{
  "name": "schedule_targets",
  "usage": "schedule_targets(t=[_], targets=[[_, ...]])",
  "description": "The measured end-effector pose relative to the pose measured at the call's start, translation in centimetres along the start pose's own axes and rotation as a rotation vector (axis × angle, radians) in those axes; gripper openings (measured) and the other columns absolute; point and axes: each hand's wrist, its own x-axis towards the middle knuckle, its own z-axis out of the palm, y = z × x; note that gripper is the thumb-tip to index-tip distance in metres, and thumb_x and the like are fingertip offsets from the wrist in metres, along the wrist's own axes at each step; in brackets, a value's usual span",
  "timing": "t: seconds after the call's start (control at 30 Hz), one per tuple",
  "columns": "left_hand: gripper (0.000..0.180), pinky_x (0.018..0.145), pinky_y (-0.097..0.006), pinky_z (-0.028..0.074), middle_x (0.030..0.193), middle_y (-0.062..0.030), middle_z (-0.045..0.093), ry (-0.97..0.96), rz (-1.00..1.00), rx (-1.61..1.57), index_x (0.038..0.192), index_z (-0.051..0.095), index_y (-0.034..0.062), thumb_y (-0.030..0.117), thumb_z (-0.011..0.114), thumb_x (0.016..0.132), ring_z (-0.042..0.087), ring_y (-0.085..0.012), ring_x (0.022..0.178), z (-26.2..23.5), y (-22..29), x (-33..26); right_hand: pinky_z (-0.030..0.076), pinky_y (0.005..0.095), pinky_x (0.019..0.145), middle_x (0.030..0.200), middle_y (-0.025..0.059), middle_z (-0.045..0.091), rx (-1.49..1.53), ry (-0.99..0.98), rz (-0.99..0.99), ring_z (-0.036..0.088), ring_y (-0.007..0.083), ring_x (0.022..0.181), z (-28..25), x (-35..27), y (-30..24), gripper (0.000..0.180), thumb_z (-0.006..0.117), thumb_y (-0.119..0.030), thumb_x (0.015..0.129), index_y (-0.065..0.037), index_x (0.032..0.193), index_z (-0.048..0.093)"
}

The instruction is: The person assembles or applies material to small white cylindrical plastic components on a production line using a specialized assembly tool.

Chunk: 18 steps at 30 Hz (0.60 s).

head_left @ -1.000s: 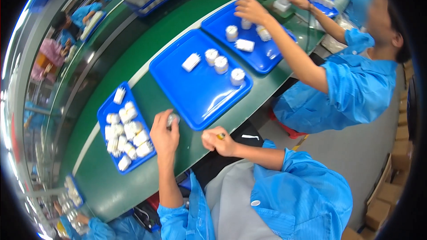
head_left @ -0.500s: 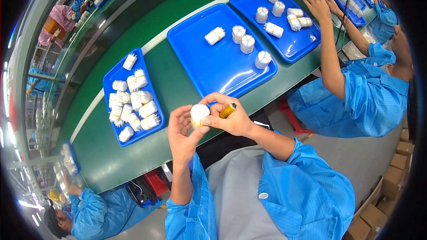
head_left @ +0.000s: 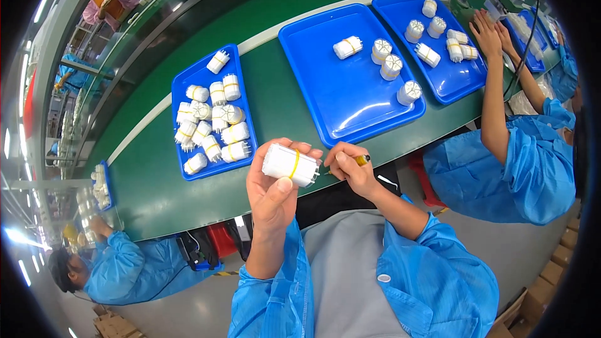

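My left hand [head_left: 273, 199] is wrapped round a white cylindrical part [head_left: 288, 164] with a yellow band about its middle. The part lies on its side, and thin metal pins stick out of its right end. Close to those pins, my right hand [head_left: 355, 174] is closed round a slim tool with a yellow handle [head_left: 362, 160]. A narrow tip shows below its fingers, apart from the part; I cannot make out the tool's exact kind. Similar white parts fill much of the left blue tray [head_left: 181, 97]. Several more sit in the middle blue tray [head_left: 313, 81].
A third blue tray [head_left: 446, 91] with more white parts stands to the right on the green table [head_left: 263, 81]. Beside it, a co-worker's hands [head_left: 488, 36] rest near the table. Another person [head_left: 134, 269] in blue sits at the left. Cardboard boxes [head_left: 544, 288] line the floor at lower right.
The white part has turned from end-on to sideways in my left hand. My right hand has let go of it and moved right, keeping the yellow-handled tool. The whole view has shifted.
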Motion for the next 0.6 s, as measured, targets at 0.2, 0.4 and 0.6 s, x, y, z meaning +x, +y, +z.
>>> schedule_targets(t=[0.2, 0.4, 0.6], targets=[[0.055, 0.105, -0.052, 0.042, 0.127, -0.022, 0.056, -0.076, 0.109, -0.117, 0.128, 0.045, 0.0035, 0.014, 0.072, 0.08, 0.053, -0.0401, 0.123, 0.8, -0.1, 0.4, 0.031, 0.0229, 0.05, 0.06, -0.0001, 0.046, 0.005, -0.005, -0.005, 0.041, 0.0058, 0.053, -0.3, 0.2, 0.4, 0.034, 0.049, -0.028, 0.1, 0.0, 0.086, 0.06], [0.06, 0.106, -0.056, 0.041, 0.136, -0.013, 0.051, -0.227, 0.215, -0.096, 0.126, 0.043, 0.0118, 0.008, 0.076, 0.076, 0.045, -0.0467, 0.128, 0.6, -0.4, 0.6, 0.031, 0.0229, 0.05, 0.061, -0.0002, 0.047, 0.005, -0.005, -0.018, 0.041, 0.0058, 0.053, -0.2, 0.3, 0.3, 0.033, 0.049, -0.028, 0.1, 0.0, 0.086, 0.061], [0.049, 0.104, -0.054, 0.044, 0.132, -0.0165, 0.055, -0.278, 0.483, 0.119, 0.114, 0.046, 0.0107, -0.004, 0.074, 0.076, 0.046, -0.0503, 0.127, 0.7, -0.9, 0.9, 0.029, 0.0231, 0.049, 0.06, 0.0001, 0.047, -0.001, -0.003, -0.019, 0.04, 0.0062, 0.052, -0.2, 0.4, 0.5, 0.034, 0.049, -0.029, 0.1, 0.0, 0.086, 0.06]])
